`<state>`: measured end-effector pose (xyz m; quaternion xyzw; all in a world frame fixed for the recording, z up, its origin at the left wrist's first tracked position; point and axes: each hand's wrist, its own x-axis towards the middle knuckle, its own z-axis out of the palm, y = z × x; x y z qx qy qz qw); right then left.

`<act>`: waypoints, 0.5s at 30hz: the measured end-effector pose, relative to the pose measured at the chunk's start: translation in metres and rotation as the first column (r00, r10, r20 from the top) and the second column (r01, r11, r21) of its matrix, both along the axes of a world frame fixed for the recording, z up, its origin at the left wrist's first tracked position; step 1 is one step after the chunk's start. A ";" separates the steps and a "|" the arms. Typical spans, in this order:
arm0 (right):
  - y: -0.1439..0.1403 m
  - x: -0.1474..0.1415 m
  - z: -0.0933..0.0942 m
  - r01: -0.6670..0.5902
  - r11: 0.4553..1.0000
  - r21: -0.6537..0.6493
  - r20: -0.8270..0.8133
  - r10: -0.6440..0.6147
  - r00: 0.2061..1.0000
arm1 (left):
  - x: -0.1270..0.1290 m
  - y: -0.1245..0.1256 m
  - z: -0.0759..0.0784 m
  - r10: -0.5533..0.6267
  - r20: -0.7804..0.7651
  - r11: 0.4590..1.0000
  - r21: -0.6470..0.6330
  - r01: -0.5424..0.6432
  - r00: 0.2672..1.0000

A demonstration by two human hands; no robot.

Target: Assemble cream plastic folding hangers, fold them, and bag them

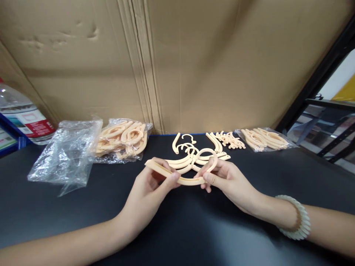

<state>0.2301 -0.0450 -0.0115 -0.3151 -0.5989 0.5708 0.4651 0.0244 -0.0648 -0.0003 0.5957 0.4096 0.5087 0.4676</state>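
My left hand (149, 195) is closed around a cream plastic hanger arm (190, 182), whose grooved side shows. My right hand (233, 181) pinches a matching hanger hook (215, 159) that curves up over its fingers. The hook's base meets the arm's right end; whether they are joined I cannot tell. Just behind both hands lie several hangers (177, 162) on the black table, partly hidden by my fingers. Loose arms (175, 143) and a loose hook (189, 137) rest farther back, beside a pile of small hooked pieces (230, 139).
To the left, a crumpled clear bag (63, 159) lies against a bag of hanger parts (124, 138). Another bag of parts (264, 139) sits back right. A large bottle (30, 118) stands far left. Cardboard (235, 74) walls the back, and a black metal frame (313, 74) rises at right.
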 end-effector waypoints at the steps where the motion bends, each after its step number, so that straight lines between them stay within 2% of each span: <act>1: 0.000 -0.001 0.000 0.010 1.000 0.013 -0.011 -0.010 1.000 | 0.002 0.001 0.000 -0.005 0.033 0.999 -0.052 0.006 0.999; 4: -0.003 -0.007 0.001 -0.006 0.999 0.031 -0.051 0.008 0.999 | 0.009 0.000 -0.001 -0.089 0.081 0.987 -0.124 0.098 0.993; 8: -0.007 -0.015 0.003 -0.129 0.991 -0.015 -0.058 0.128 0.990 | 0.014 -0.006 0.000 -0.234 0.118 0.961 -0.125 0.248 0.965; 11: 0.002 -0.007 0.010 -0.189 0.982 -0.013 0.043 0.189 0.981 | 0.013 -0.007 0.000 -0.199 0.178 0.960 -0.163 0.228 0.964; 13: 0.018 0.008 0.018 -0.167 0.984 0.063 0.154 0.156 0.976 | 0.011 -0.006 -0.001 -0.144 0.193 0.961 -0.205 0.183 0.971; 15: 0.040 0.029 0.026 -0.047 0.960 0.276 0.302 -0.041 0.952 | 0.010 -0.004 -0.002 -0.117 0.185 0.960 -0.232 0.159 0.976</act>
